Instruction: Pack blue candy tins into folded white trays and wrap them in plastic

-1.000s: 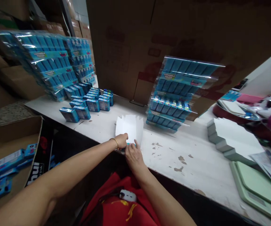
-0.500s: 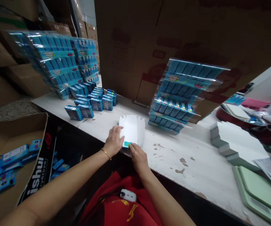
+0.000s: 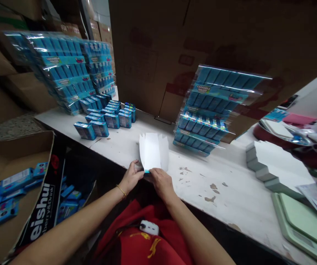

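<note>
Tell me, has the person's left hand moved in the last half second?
Yes: the left hand has drawn back toward the person, from over the white worktable to around its front edge.

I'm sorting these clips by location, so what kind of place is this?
Probably a small packing workshop: shrink-wrapped blue display packs on the worktable, a stack of white card blanks, and large cardboard cartons behind.

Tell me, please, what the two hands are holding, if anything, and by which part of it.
The left hand and the right hand hold the partly folded white card sheet by its near end, where a blue edge shows.
</note>
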`<act>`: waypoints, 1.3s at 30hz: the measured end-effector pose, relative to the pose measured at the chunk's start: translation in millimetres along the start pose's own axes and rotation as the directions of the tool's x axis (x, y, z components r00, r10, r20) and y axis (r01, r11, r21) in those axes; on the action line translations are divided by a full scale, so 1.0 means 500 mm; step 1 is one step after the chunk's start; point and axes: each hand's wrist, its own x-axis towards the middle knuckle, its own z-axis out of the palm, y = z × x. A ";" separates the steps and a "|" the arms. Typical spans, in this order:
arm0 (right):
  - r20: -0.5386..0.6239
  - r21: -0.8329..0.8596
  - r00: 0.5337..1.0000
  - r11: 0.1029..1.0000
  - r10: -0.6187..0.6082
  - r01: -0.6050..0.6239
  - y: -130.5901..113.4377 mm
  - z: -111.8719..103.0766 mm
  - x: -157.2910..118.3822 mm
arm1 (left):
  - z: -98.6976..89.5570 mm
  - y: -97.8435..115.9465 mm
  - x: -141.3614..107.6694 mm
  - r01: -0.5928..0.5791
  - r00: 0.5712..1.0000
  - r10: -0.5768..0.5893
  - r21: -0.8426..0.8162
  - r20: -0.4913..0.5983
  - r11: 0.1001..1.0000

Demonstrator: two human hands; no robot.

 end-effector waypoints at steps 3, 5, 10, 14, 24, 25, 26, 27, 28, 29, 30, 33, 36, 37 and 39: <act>0.074 -0.056 0.997 0.998 0.018 -0.014 -0.002 -0.011 0.014 | -0.002 -0.015 0.004 -0.066 0.997 0.065 0.020 0.037 0.998; 0.110 -0.095 0.994 0.995 0.015 -0.005 0.000 -0.009 0.022 | 0.002 -0.020 0.006 -0.109 0.993 0.107 0.033 0.043 0.994; 0.177 -0.138 0.983 0.988 -0.049 0.074 0.008 -0.001 0.032 | 0.012 -0.018 0.003 -0.169 0.985 0.173 0.182 -0.005 0.969; 0.245 -0.122 0.966 0.986 -0.083 0.116 0.008 -0.010 0.037 | 0.012 -0.026 0.004 -0.204 0.975 0.219 0.278 -0.024 0.939; 0.392 -0.138 0.920 0.986 -0.031 0.092 -0.006 -0.030 0.020 | -0.028 -0.006 0.023 -0.042 0.997 0.049 -0.123 0.056 0.992; 0.398 -0.134 0.917 0.986 -0.035 0.096 -0.012 -0.035 0.010 | -0.038 0.009 0.034 -0.028 0.999 0.032 -0.156 0.018 0.987; 0.402 -0.125 0.915 0.987 -0.045 0.104 -0.021 -0.041 -0.002 | -0.048 0.025 0.048 -0.026 0.999 0.020 -0.159 -0.044 0.987; 0.405 -0.113 0.913 0.987 -0.058 0.112 -0.031 -0.045 -0.015 | -0.057 0.040 0.065 -0.027 0.994 0.013 -0.123 -0.112 0.992; 0.409 -0.101 0.910 0.987 -0.072 0.124 -0.041 -0.047 -0.029 | -0.064 0.054 0.083 -0.018 0.986 0.008 -0.062 -0.166 0.998; 0.413 -0.091 0.906 0.986 -0.089 0.139 -0.052 -0.047 -0.043 | -0.068 0.066 0.102 -0.001 0.980 0.002 0.006 -0.199 1.000; 0.417 -0.081 0.902 0.984 -0.109 0.156 -0.061 -0.046 -0.057 | -0.070 0.075 0.120 0.022 0.978 -0.008 0.069 -0.206 0.997; 0.400 -0.062 0.903 0.978 -0.157 0.198 -0.082 -0.032 -0.094 | -0.065 0.080 0.159 0.073 0.990 -0.045 0.213 -0.133 0.974; 0.378 -0.059 0.907 0.973 -0.185 0.223 -0.098 -0.018 -0.120 | -0.055 0.065 0.172 0.059 0.997 -0.035 0.333 -0.075 0.941; 0.396 -0.056 0.898 0.972 -0.190 0.230 -0.104 -0.016 -0.126 | -0.053 0.060 0.171 0.040 0.997 -0.015 0.377 -0.070 0.925; 0.459 -0.036 0.868 0.972 -0.190 0.232 -0.115 -0.021 -0.132 | -0.053 0.053 0.168 -0.015 0.997 0.046 0.460 -0.057 0.888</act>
